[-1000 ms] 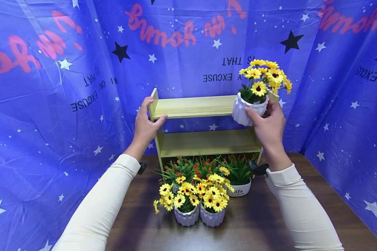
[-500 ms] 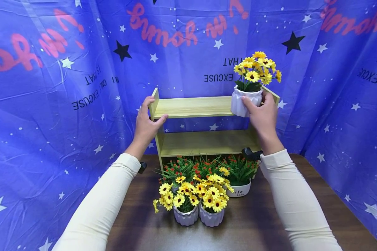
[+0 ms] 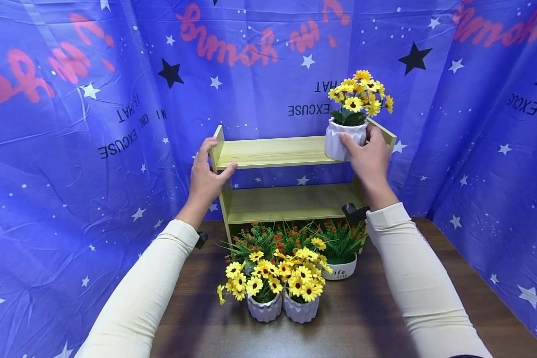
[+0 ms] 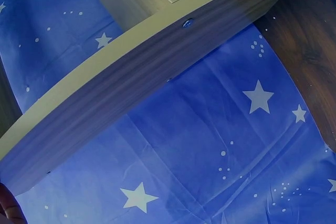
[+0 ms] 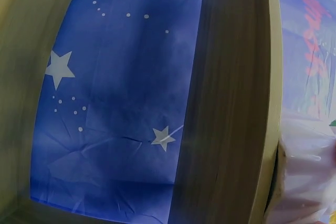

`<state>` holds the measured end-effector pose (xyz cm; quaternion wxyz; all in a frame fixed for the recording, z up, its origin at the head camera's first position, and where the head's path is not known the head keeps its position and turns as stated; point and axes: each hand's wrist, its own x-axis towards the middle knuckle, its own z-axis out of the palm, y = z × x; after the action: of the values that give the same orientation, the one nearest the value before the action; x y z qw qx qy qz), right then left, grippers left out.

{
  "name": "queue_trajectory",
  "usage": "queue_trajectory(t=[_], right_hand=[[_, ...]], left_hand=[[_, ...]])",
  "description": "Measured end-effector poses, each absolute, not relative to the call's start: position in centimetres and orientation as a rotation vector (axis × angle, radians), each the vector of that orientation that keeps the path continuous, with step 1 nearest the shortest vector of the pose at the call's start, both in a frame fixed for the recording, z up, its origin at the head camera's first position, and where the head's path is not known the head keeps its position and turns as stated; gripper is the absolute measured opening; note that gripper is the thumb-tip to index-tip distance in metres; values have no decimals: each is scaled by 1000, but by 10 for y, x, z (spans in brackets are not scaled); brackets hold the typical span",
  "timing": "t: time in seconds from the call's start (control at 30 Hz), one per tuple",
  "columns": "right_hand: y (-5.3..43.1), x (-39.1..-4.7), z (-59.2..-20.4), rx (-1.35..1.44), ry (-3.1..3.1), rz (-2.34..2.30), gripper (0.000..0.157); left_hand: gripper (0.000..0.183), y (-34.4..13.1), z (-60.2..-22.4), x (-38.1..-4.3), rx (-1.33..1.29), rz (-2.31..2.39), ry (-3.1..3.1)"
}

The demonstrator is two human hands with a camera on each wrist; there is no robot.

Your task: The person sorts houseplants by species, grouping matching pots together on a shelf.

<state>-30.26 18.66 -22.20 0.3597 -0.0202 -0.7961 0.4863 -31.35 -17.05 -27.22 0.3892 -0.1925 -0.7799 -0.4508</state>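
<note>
My right hand (image 3: 371,159) holds a white fluted flowerpot (image 3: 337,139) of yellow artificial daisies (image 3: 358,94), thumb on its front. The pot is upright at the right end of the wooden shelf's (image 3: 273,151) top board. In the right wrist view, the white pot (image 5: 307,174) appears beside the board's edge, partly cut off. My left hand (image 3: 206,176) grips the shelf's left side panel, fingers outside and thumb by the top board's front edge. A finger (image 4: 10,208) shows against the panel (image 4: 131,72) in the left wrist view.
Two more daisy pots (image 3: 265,308) (image 3: 301,309) stand side by side on the brown table (image 3: 232,338). Behind them, red-flowered green plants (image 3: 295,236) sit under the lower board (image 3: 291,201), one in a white oval pot (image 3: 342,271). A blue star-printed curtain (image 3: 268,99) surrounds the table.
My right hand has moved left and slightly up with the daisy pot, bringing it over the top board and straightening it from a tilt. The left hand stays on the side panel.
</note>
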Motion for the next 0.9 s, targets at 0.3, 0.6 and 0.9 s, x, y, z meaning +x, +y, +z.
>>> queue_trajectory(t=[0.3,0.6,0.9], right_hand=[[185,-314,-215,-62,-2116,1220,70],[185,-318,-217,-42,-2130,1201,71],[183,-306,-231,-10,-2027,1300,76]], left_hand=[[67,-169,-271,-313,-497,-1160,-1990],[67,-169,-270,-313,-495,-1159,-1985],[67,-171,-272,-313,-482,-1151,-1993]])
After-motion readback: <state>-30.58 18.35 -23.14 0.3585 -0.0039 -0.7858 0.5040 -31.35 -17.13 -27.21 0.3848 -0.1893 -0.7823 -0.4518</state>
